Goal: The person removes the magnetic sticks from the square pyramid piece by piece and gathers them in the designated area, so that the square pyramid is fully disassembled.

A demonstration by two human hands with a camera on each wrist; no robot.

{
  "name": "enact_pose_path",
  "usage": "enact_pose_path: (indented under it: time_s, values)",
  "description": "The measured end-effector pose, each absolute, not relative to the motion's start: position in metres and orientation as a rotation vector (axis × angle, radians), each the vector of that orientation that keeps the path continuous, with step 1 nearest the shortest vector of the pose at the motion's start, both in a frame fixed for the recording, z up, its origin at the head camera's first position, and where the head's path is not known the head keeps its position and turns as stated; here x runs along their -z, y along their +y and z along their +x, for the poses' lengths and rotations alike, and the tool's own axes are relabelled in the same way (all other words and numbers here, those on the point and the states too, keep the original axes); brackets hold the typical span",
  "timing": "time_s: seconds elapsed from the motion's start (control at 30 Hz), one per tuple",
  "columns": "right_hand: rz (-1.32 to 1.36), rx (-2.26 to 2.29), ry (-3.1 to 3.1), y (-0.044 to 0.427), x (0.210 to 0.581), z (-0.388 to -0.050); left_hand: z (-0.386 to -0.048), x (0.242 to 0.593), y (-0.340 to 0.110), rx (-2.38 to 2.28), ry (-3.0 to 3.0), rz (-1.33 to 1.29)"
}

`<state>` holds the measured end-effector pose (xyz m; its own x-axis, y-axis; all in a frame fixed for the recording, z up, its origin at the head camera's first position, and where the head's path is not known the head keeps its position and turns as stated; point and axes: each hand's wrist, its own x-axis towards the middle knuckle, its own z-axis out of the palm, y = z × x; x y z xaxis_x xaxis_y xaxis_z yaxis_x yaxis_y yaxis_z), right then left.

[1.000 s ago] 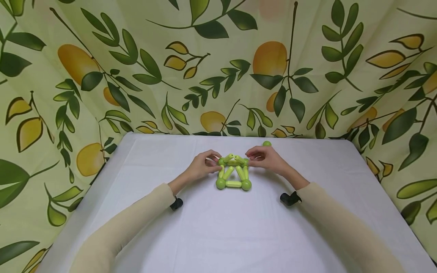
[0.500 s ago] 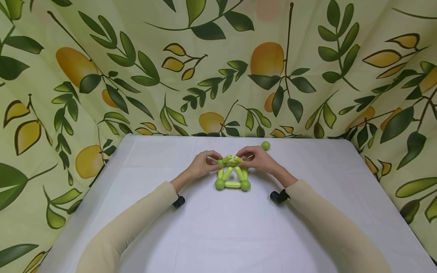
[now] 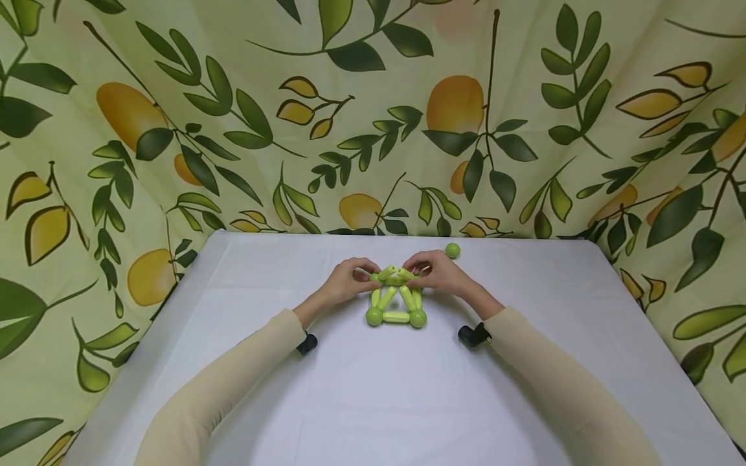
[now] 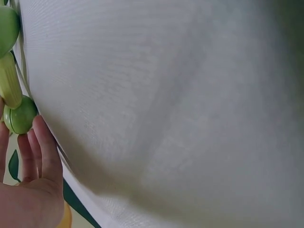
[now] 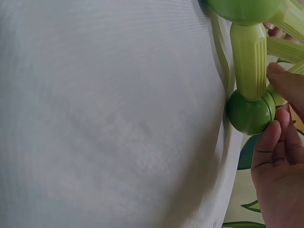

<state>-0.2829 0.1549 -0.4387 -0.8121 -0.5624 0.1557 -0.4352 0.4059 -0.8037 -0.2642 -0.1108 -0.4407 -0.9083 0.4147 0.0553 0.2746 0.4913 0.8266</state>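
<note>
A ball-and-rod construction toy lies on the table: green balls at the corners, ribbed yellow-green rods between them, several rods leaning inward and upward. My left hand pinches its far-left ball between thumb and fingertips; the thumb is mostly cut off in the left wrist view. At the far-right corner my right hand holds another ball, fingertips against it and the thumb by the adjoining rods. One side rod joins that ball to the nearer one. In the head view the fingers partly cover both far corners.
A loose green ball lies beyond my right hand, close to the table's back edge. White cloth covers the table. A leaf-and-fruit patterned curtain hangs behind it and along both sides.
My right hand has moved left from beside the toy onto its far-right corner, uncovering more of the loose ball. The left hand stays at the far-left corner.
</note>
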Motion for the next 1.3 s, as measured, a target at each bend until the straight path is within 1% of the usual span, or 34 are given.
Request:
enact_pose_path:
  time_s: [0.5, 0.67, 0.93, 1.07, 1.1, 1.3]
  values:
    - [-0.897, 1.353, 2.488, 0.157, 0.440, -0.287, -0.267, 0.438, -0.107, -1.373, 2.571, 0.651]
    - [-0.895, 1.344, 2.491, 0.156, 0.440, -0.287, -0.267, 0.439, -0.107, -1.362, 2.581, 0.620]
    - [-0.919, 1.329, 2.480, 0.149, 0.406, -0.263, -0.267, 0.441, -0.107, -1.348, 2.598, 0.591]
    - [-0.937, 1.326, 2.484, 0.149, 0.404, -0.261, -0.267, 0.443, -0.108, -1.346, 2.597, 0.594]
    - [-0.936, 1.325, 2.486, 0.149, 0.405, -0.261, -0.267, 0.443, -0.108, -1.345, 2.597, 0.592]
    - [-0.928, 1.312, 2.524, 0.157, 0.437, -0.284, -0.267, 0.441, -0.107, -1.345, 2.593, 0.578]
